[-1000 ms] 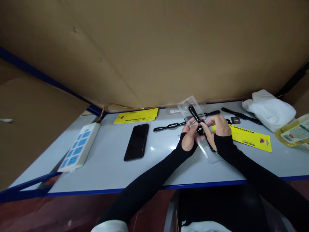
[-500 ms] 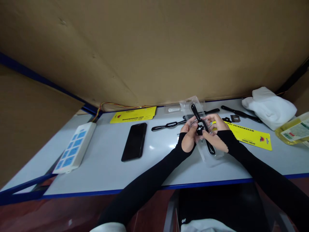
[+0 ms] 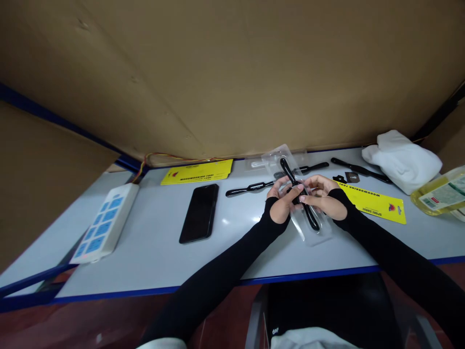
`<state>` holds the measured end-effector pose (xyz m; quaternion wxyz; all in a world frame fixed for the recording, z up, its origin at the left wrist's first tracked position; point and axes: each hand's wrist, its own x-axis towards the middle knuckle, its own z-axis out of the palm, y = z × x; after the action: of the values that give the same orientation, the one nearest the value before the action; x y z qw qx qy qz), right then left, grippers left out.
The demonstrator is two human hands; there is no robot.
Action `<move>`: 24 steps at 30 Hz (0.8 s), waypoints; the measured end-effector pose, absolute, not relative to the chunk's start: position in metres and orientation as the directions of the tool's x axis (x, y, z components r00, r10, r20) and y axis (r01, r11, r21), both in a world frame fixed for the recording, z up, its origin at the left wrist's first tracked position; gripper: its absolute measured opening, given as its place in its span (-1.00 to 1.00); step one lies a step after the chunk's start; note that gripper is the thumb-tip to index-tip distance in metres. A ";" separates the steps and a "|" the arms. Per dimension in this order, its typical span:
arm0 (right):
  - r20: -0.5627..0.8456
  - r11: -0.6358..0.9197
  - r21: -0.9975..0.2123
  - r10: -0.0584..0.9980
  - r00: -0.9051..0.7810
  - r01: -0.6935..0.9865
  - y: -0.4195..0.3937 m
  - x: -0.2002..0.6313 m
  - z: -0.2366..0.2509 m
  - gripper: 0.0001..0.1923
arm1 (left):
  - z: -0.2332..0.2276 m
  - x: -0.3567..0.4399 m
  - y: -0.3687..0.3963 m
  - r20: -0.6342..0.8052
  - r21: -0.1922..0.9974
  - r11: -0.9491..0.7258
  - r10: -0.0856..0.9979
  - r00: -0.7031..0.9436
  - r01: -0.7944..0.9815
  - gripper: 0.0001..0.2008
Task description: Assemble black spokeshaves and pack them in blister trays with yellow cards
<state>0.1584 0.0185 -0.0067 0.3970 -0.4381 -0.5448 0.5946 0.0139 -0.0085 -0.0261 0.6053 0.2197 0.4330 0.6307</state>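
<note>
A black spokeshave point(image 3: 310, 216) lies slantwise in a clear plastic blister pack point(image 3: 276, 156), held above the table between both hands. My left hand point(image 3: 282, 203) is closed around the middle of it from the left, thumb pressed on the centre. From the right, my right hand point(image 3: 325, 198) grips the same middle part, its thumb beside the other one. The fingers largely hide the spokeshave's centre. Just behind the hands, another black spokeshave body point(image 3: 250, 189) rests on the table, and a loose blade point(image 3: 352, 177) lies right of the right hand.
A phone point(image 3: 199, 213) and a white power strip point(image 3: 105, 223) lie at left. Yellow cards point(image 3: 198, 172) rest at the back, another yellow card point(image 3: 381, 206) at right. Near a white cloth bundle point(image 3: 403, 160) stand a bottle of yellow liquid point(image 3: 443, 191) and another black spokeshave point(image 3: 359, 169).
My left thumb has moved onto the spokeshave's centre, covering the dark plate that showed there before. Both hands keep hold of the spokeshave and blister pack. The view has shifted slightly.
</note>
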 end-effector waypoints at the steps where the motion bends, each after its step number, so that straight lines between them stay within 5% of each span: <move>1: -0.118 -0.129 -0.991 0.947 -0.298 -0.018 0.018 0.158 -0.006 -0.51 | -0.026 0.013 -0.008 -0.240 0.823 0.106 0.956 -0.172 -0.559 -0.37; 6: -0.160 -0.185 -0.981 0.939 -0.304 -0.054 0.016 0.155 -0.005 -0.51 | -0.021 0.010 -0.009 -0.210 0.857 0.117 0.969 -0.132 -0.502 -0.49; 12: 0.120 0.146 -0.971 0.982 -0.143 0.187 0.005 0.154 -0.004 -0.49 | -0.015 0.010 -0.008 -0.202 0.793 0.067 0.967 -0.157 -0.606 -0.51; 17: 0.647 0.613 -0.534 0.740 -0.185 0.582 0.000 0.154 -0.006 -0.95 | -0.010 0.013 -0.009 -0.166 0.758 0.019 0.972 -0.164 -0.652 -0.52; 20: 0.717 0.654 -0.396 0.659 -0.227 0.644 0.000 0.153 -0.012 -0.94 | -0.009 0.014 -0.011 -0.169 0.754 0.007 0.968 -0.183 -0.657 -0.51; 24: 0.702 0.586 -0.370 0.685 -0.196 0.721 -0.002 0.148 -0.016 -0.93 | -0.010 0.018 -0.013 -0.188 0.764 0.027 0.965 -0.183 -0.645 -0.51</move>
<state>0.1484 -0.0023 -0.0160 0.4416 -0.4547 -0.7731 -0.0206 0.0179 -0.0130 -0.0105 0.6044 0.2081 0.3848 0.6658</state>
